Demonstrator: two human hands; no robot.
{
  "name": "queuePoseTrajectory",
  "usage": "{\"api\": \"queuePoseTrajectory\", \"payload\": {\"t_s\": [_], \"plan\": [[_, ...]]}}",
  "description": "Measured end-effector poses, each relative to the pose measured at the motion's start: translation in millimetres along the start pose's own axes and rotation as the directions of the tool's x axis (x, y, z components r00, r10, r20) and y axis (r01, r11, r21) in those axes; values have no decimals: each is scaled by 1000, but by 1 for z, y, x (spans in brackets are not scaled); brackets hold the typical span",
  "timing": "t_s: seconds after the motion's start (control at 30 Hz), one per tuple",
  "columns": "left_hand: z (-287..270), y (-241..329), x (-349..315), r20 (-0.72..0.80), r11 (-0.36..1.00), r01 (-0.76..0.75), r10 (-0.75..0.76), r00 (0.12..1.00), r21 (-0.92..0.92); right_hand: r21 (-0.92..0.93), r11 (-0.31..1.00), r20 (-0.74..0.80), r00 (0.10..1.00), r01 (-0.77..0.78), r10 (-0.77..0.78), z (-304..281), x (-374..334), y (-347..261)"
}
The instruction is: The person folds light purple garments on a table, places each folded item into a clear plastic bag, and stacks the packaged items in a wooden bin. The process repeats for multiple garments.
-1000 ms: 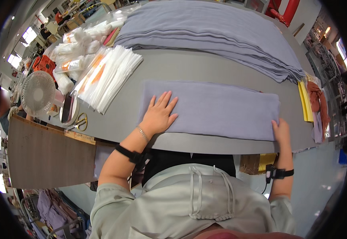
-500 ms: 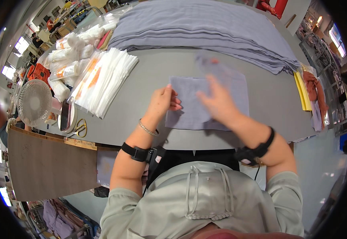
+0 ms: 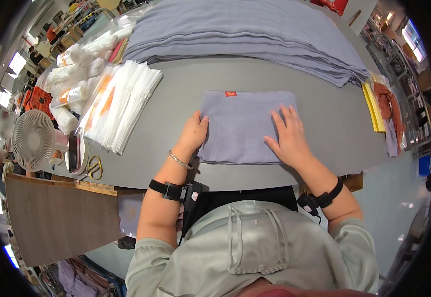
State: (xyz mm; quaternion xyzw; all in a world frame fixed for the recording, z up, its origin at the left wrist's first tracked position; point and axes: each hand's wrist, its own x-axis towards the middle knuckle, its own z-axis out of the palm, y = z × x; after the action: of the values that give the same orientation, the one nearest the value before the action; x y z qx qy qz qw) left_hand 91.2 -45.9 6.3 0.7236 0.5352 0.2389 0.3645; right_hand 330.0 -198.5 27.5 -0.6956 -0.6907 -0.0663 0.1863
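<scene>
A lavender-grey cloth [image 3: 240, 128], folded into a neat rectangle, lies on the grey table in front of me. A small red label [image 3: 231, 93] shows at its far edge, left of the middle. My left hand [image 3: 193, 132] is closed at the cloth's left edge, thumb against the border and the other fingers partly hidden. On the right part of the cloth my right hand [image 3: 290, 138] rests flat and open, fingers spread.
Behind the cloth a broad stack of lavender-grey fabric [image 3: 245, 34] spans the table. White plastic bags [image 3: 126, 104] lie to the left, near a white fan [image 3: 33, 139], a phone [image 3: 77, 152] and scissors [image 3: 95, 168]. Yellow pieces [image 3: 372, 108] hang at the right edge.
A flap blurred under my right hand has been folded over, and the red label now shows at the far edge. My right hand has come down flat; my left has moved onto the left edge.
</scene>
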Motion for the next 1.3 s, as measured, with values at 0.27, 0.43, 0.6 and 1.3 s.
{"api": "queuePoseTrajectory", "payload": {"t_s": [0.27,0.43,0.6,1.3], "plan": [[3,3,-10,255,603,-608,570,781,516,-70,997,210,977,-11,26,27,-11,25],[25,30,-57,266,586,-531,480,836,613,53,992,243,962,116,-126,7,35,64],[14,58,-23,397,357,-772,700,594,526,83,959,-42,961,-270,274,42,44,38],[-158,-46,47,-564,969,-26,165,809,247,-14,993,225,968,118,-112,20,24,40]]}}
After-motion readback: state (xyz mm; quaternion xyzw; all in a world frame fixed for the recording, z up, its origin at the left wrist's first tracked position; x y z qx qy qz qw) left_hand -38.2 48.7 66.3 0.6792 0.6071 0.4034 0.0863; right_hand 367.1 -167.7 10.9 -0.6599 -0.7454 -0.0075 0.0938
